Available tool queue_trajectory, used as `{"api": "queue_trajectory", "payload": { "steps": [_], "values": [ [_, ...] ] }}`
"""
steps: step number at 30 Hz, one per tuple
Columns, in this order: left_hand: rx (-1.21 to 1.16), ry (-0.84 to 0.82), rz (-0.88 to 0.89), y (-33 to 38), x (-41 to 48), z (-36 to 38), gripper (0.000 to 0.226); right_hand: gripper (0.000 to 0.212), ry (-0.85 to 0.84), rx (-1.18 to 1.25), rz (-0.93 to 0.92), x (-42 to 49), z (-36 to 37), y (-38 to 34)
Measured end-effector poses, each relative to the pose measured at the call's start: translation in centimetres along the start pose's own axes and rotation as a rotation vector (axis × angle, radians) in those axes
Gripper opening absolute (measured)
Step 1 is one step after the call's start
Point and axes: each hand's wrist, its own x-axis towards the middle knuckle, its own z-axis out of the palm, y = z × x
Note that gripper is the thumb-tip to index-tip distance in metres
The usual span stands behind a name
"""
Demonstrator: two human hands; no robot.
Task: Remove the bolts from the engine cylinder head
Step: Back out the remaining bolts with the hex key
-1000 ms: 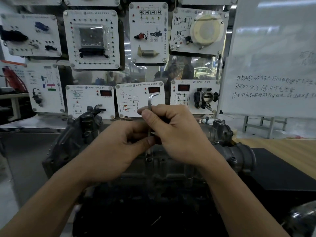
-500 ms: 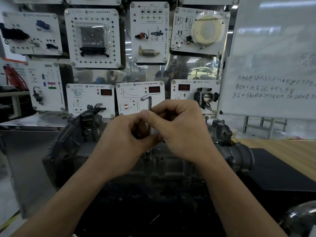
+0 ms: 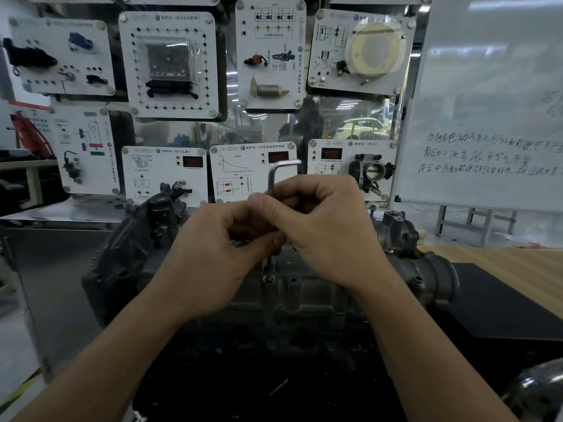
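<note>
Upright hex key (image 3: 272, 178) is pinched by left hand (image 3: 213, 254) low on the shaft and right hand (image 3: 323, 233) higher. Bolt (image 3: 268, 278) is seated directly below the fingers, mid cylinder head (image 3: 304, 296); key axis vertical, short arm pointed right.

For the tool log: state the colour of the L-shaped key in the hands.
Plain silver-grey: the L-shaped metal hex key shows best in the head view.

the left hand (image 3: 213, 260) and right hand (image 3: 327, 236) crowd the hex key (image 3: 271, 178) over the engine (image 3: 300, 296); free air above its bend, panels (image 3: 170, 65) behind, a whiteboard (image 3: 487, 95) at right.
</note>
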Motion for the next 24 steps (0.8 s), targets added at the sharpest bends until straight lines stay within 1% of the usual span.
{"api": "queue_trajectory", "payload": {
  "steps": [1, 3, 5, 8, 10, 11, 12, 15, 16, 18, 20, 22, 24],
  "values": [
    [0.006, 0.021, 0.000, -0.04, 0.08, 0.13, 0.017, 0.011, 0.022, 0.007, -0.002, 0.01, 0.05, 0.03],
    [0.022, 0.069, 0.000, -0.25, 0.25, 0.41, 0.030, 0.009, 0.037, 0.024, -0.002, 0.08, 0.11, 0.00],
    [0.033, 0.091, -0.003, -0.47, 0.36, 0.50, 0.036, 0.007, 0.011, 0.019, -0.005, 0.18, 0.01, -0.02],
    [-0.001, -0.003, -0.006, -0.44, 0.15, 0.11, 0.022, 0.012, -0.076, -0.075, -0.006, 0.23, -0.29, 0.05],
    [0.011, -0.103, 0.009, -0.36, -0.05, -0.30, 0.023, 0.017, -0.121, -0.111, 0.014, 0.22, -0.56, 0.03],
    [0.026, -0.127, 0.011, -0.39, -0.10, -0.42, 0.024, 0.018, -0.133, -0.105, 0.025, 0.21, -0.65, 0.03],
    [0.038, -0.126, 0.003, -0.38, -0.16, -0.45, 0.022, 0.018, -0.138, -0.091, 0.028, 0.20, -0.68, 0.03],
    [0.028, -0.040, -0.026, -0.28, -0.27, -0.22, 0.011, 0.017, -0.096, -0.023, -0.017, 0.13, -0.48, -0.04],
    [0.027, -0.006, -0.026, -0.21, -0.25, -0.08, 0.013, 0.014, -0.071, 0.012, -0.024, 0.10, -0.40, -0.08],
    [0.035, 0.050, -0.013, -0.28, -0.11, 0.21, 0.025, 0.008, -0.037, 0.056, -0.034, 0.11, -0.31, -0.05],
    [0.029, 0.076, -0.008, -0.22, 0.17, 0.39, 0.030, 0.007, -0.030, 0.070, -0.038, 0.16, -0.32, 0.08],
    [0.033, 0.045, -0.016, -0.15, 0.34, 0.30, 0.029, 0.007, -0.045, 0.090, -0.038, 0.22, -0.50, 0.15],
    [0.019, -0.060, -0.004, 0.01, 0.29, -0.03, 0.018, 0.007, -0.091, 0.089, -0.032, 0.29, -0.73, 0.15]
  ]
}}
